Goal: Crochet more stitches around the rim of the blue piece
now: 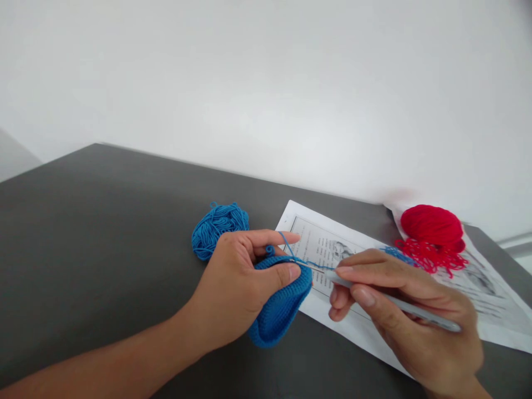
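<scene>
My left hand (pixel 249 277) pinches the upper edge of a blue crocheted piece (pixel 276 316), which hangs down in a hollow, cup-like shape. A strand of blue yarn (pixel 286 242) runs over the stretched left index finger to the edge of the piece. In my right hand (pixel 411 310) is a crochet hook (pixel 419 311) with a grey handle, held like a pen. Its thin metal shaft meets the edge of the crocheted piece near the left thumb. The hook's very tip is hard to make out among the stitches.
A ball of blue yarn (pixel 220 227) lies behind my left hand on the dark table (pixel 103 238). Printed sheets (pixel 305 221) lie beneath and beyond my hands. Red yarn (pixel 432 224) and some loose blue strands (pixel 399 255) rest at the right. A white wall (pixel 249 83) stands behind.
</scene>
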A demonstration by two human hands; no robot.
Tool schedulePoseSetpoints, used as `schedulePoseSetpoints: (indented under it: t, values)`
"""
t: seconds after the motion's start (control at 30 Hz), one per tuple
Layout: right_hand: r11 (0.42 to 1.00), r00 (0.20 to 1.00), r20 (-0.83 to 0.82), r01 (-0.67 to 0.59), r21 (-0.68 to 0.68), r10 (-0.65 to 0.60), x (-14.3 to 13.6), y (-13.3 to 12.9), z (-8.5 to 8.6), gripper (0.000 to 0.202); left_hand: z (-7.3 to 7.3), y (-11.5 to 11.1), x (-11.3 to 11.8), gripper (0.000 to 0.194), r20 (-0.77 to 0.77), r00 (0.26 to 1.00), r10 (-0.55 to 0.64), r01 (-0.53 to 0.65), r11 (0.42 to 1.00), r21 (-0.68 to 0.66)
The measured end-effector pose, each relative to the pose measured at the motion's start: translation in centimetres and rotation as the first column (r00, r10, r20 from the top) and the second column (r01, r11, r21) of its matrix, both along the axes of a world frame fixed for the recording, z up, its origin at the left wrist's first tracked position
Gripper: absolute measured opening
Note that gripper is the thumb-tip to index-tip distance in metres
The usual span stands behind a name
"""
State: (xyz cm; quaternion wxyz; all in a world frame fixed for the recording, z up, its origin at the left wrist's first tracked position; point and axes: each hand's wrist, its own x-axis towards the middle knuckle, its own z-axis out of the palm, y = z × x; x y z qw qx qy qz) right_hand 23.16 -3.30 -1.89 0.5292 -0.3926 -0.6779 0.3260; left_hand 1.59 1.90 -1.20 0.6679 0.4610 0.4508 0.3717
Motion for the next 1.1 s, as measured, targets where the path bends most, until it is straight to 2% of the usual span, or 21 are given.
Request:
schedulePoseSetpoints:
  t: [0.1,0.23,0.47,0.63,0.87,0.97,1.03,1.1]
  values:
    - [0.999,0.999,0.029,0.028,0.038,-0.029,-0.3,-0.1,0.1,0.028,0.2,-0.1,0.1,0.034,-0.057,0.998,0.038,-0.033,0.995,0.094]
    - [0.995,0.996,0.073,0.051,0.088,-0.057,-0.5,-0.2,0.0,0.033,0.3,-0.2,0.2,0.036,-0.108,0.991,0.076,-0.06,0.988,0.144]
    - [0.988,0.981,0.165,0.079,0.13,-0.1,-0.6,-0.5,-0.2,0.037,0.0,-0.4,0.3,0.035,-0.244,0.962,0.121,-0.051,0.96,0.277]
    - [0.979,0.951,0.283,0.074,0.188,-0.126,-1.1,-0.5,0.0,0.033,0.1,-0.7,0.5,0.033,-0.305,0.941,0.15,-0.044,0.943,0.331]
    - [0.902,0.871,0.406,0.09,0.423,-0.277,-1.7,-1.0,-1.1,0.029,-0.2,-0.4,0.7,0.022,-0.341,0.908,0.245,-0.066,0.886,0.459]
    - [0.862,0.82,0.469,0.056,0.504,-0.327,-2.0,-1.0,-1.2,0.031,-0.2,-0.6,0.8,0.014,-0.337,0.905,0.261,-0.059,0.86,0.507]
    - [0.845,0.8,0.493,0.032,0.533,-0.342,-2.3,-0.9,-1.2,0.03,-0.2,-0.9,1.0,0.012,-0.341,0.906,0.249,-0.026,0.839,0.544]
    - [0.853,0.81,0.482,0.043,0.52,-0.334,-2.5,-0.7,-1.3,0.028,-0.3,-1.1,1.2,0.014,-0.344,0.91,0.23,0.008,0.821,0.571]
